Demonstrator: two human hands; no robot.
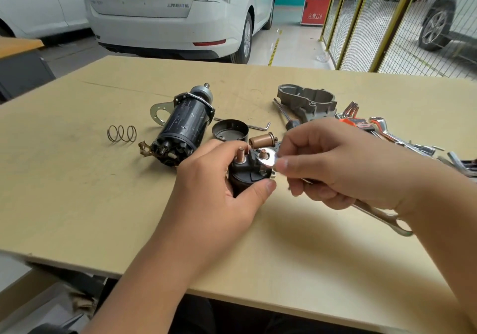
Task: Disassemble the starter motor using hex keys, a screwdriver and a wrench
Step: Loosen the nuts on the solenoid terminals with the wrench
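A left hand grips the black cylindrical solenoid cap while the right hand pinches a shiny steel open-ended wrench onto its copper terminal stud; seating the wrench squarely should prevent slipping.

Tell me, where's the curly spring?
In the head view, the spring lies on the table's left side, just left of the black motor.

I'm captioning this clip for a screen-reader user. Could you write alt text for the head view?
A left hand grips a black solenoid while the right hand sets a wrench on its copper terminal. Behind lie the motor body, a spring and more tools on the table.
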